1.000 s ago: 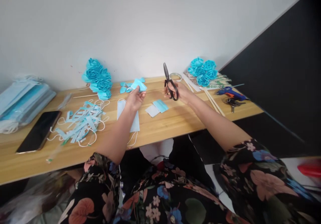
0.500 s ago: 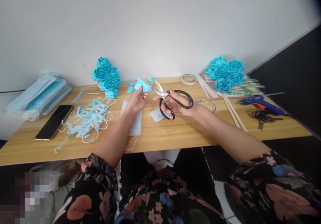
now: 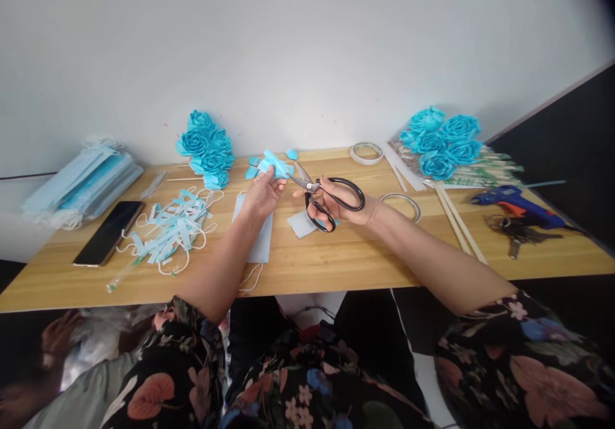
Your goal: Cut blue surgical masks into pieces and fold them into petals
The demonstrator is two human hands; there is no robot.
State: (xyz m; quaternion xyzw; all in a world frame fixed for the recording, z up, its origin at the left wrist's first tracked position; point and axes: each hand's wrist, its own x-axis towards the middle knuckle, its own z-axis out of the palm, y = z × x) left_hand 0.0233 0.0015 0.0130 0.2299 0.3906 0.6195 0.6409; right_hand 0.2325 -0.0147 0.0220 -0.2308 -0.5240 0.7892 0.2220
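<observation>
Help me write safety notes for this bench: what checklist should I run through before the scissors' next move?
1. Blue piece gripped: ok, pinched in the left hand.
2. Scissors held: ok, by the black handles in the right hand.
3. Blades parted: ok, a gap shows between them.
4. Left fingers clear of the blades: cannot tell; they are close, and depth is unclear.
5. Table clear beneath the scissors: not ok; a pale piece lies there, partly hidden by the right hand.
6. Glue gun cool: cannot tell; it lies near the keys.
</observation>
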